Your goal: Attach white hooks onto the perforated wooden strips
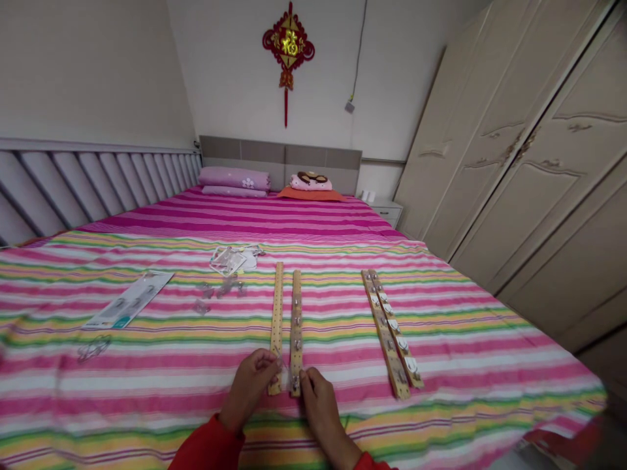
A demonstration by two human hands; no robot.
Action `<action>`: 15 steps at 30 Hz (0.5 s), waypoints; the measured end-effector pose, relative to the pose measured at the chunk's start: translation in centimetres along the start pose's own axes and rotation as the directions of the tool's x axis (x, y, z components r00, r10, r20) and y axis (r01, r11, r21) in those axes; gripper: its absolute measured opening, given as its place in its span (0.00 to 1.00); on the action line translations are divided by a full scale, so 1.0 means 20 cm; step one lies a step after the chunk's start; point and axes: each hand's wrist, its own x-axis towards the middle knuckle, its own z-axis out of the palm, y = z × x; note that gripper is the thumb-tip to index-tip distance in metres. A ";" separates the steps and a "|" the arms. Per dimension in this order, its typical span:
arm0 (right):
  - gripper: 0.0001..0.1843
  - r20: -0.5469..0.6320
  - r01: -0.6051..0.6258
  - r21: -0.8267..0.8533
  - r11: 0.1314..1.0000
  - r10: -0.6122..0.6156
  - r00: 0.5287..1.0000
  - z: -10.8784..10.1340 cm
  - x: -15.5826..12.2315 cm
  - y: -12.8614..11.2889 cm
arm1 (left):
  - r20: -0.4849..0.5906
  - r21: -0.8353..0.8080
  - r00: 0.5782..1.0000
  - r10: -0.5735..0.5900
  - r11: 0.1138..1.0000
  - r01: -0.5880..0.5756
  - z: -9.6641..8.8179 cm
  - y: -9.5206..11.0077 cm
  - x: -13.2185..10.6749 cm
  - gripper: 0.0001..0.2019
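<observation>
Two perforated wooden strips lie side by side on the striped bedspread [147,365]. The left strip [277,313] looks bare, and the right strip [296,320] carries several small metal fittings. My left hand [251,382] is closed, its fingers pinching at the near end of the left strip. My right hand [316,391] is closed at the near end of the right strip. What the fingertips hold is too small to make out.
A second pair of wooden strips [392,333] with metal and white fittings lies to the right. Clear plastic bags [230,261], loose clear clips [218,290] and a packaging card [130,300] lie to the left. Pillows [235,179] sit at the headboard; a wardrobe [529,156] stands on the right.
</observation>
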 end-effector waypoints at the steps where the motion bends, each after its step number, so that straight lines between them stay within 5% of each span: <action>1: 0.21 -0.003 -0.005 0.010 1.000 0.005 1.000 0.00 0.00 0.00 | 0.001 0.006 1.000 0.002 1.000 -0.002 0.00 0.01 0.00 0.12; 6: 0.19 -0.111 0.024 0.055 0.998 -0.018 0.994 -0.06 0.02 -0.06 | -0.001 0.049 1.000 0.019 0.999 -0.019 0.01 0.09 -0.01 0.11; 11: 0.08 -0.069 0.264 0.052 0.963 -0.260 0.963 -0.13 0.04 -0.25 | -0.057 0.211 0.988 0.147 0.969 -0.132 0.04 0.21 -0.04 0.09; 15: 0.14 -0.060 0.385 0.030 0.923 -0.382 0.922 -0.13 0.08 -0.33 | -0.022 0.386 0.958 0.287 0.886 -0.256 0.08 0.28 -0.05 0.05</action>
